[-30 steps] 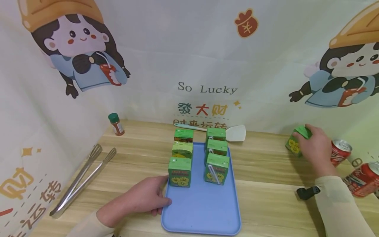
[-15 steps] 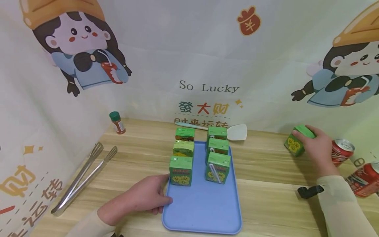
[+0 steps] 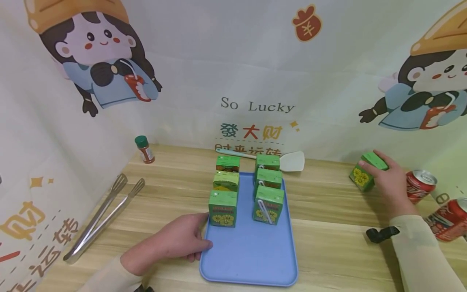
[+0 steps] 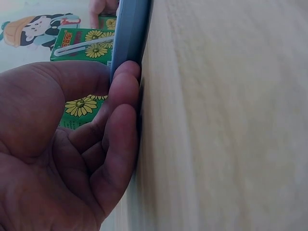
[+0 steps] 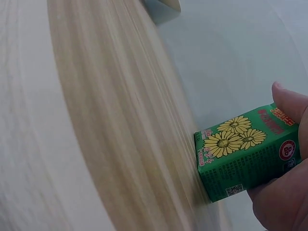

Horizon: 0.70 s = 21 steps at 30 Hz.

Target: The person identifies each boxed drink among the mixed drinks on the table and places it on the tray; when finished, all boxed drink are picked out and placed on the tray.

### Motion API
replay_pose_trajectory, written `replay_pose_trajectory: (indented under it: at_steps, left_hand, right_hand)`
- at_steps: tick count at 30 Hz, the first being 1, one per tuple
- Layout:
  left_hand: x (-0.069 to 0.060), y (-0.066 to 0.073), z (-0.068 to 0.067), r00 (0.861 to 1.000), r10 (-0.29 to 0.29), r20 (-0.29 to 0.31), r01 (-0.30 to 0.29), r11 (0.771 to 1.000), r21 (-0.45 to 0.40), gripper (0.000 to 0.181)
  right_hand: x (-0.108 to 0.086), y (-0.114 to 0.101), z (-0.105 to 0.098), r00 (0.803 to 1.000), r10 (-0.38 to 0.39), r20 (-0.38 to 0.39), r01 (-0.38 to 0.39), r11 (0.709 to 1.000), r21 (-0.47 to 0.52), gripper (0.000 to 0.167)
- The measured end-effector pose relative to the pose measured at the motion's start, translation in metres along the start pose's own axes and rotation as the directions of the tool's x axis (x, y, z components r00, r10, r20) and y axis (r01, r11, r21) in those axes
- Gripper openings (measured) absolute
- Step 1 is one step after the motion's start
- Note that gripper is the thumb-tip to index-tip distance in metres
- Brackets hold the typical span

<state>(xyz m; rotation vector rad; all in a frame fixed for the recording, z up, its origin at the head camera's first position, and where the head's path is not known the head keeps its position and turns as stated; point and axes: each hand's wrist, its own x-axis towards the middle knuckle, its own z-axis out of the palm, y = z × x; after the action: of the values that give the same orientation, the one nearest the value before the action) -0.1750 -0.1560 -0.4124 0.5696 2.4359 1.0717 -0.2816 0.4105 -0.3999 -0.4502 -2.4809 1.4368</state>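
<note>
My left hand (image 3: 182, 237) pinches the left edge of a blue tray (image 3: 251, 255), with the thumb on top of the rim and fingers below. The left wrist view shows these fingers (image 4: 122, 130) curled under the tray's rim (image 4: 130, 36). At the far right, my right hand (image 3: 392, 180) grips a green drink carton (image 3: 362, 176) with yellow flowers printed on it. The carton's bottom end (image 5: 204, 166) is at the tabletop; whether it touches cannot be told. Green drink cartons stand in two rows on the tray, including a front left one (image 3: 223, 211) and a front right one (image 3: 268, 209) with a straw.
Two red soda cans (image 3: 421, 184) (image 3: 450, 219) stand beside the right forearm. Behind the tray lies a white spatula (image 3: 292, 161). Metal tongs (image 3: 100, 221) and a green-capped spice bottle (image 3: 145, 150) are on the left. A printed cloth (image 3: 189, 61) hangs behind the table.
The head view has shifted slightly. My right hand still holds the carton in nearly the same place, turned a little. The left hand stays on the tray edge.
</note>
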Motion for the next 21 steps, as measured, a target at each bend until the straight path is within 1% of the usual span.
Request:
replay_pose_trajectory:
  at_steps: [3,11,16,21]
  left_hand:
    - [0.000,0.001,0.000,1.000,0.000,-0.001,0.000,1.000,-0.004,0.094]
    - [-0.001,-0.001,0.000,1.000,-0.004,-0.004,0.003,1.000,-0.007,0.094]
    - [0.000,-0.002,0.001,1.000,-0.005,-0.009,0.005,1.000,-0.004,0.093]
    - [0.000,-0.002,0.001,1.000,-0.003,-0.009,0.003,1.000,0.001,0.092]
  right_hand:
    - [0.000,0.000,0.001,1.000,0.008,0.003,-0.008,1.000,0.019,0.084]
    - [0.001,-0.002,0.002,0.999,0.030,0.011,-0.030,0.999,0.022,0.083]
    - [-0.001,-0.003,0.006,1.000,-0.002,0.030,0.001,0.999,0.033,0.081]
    - [-0.003,-0.008,0.014,0.998,-0.026,0.064,0.024,0.999,0.042,0.081]
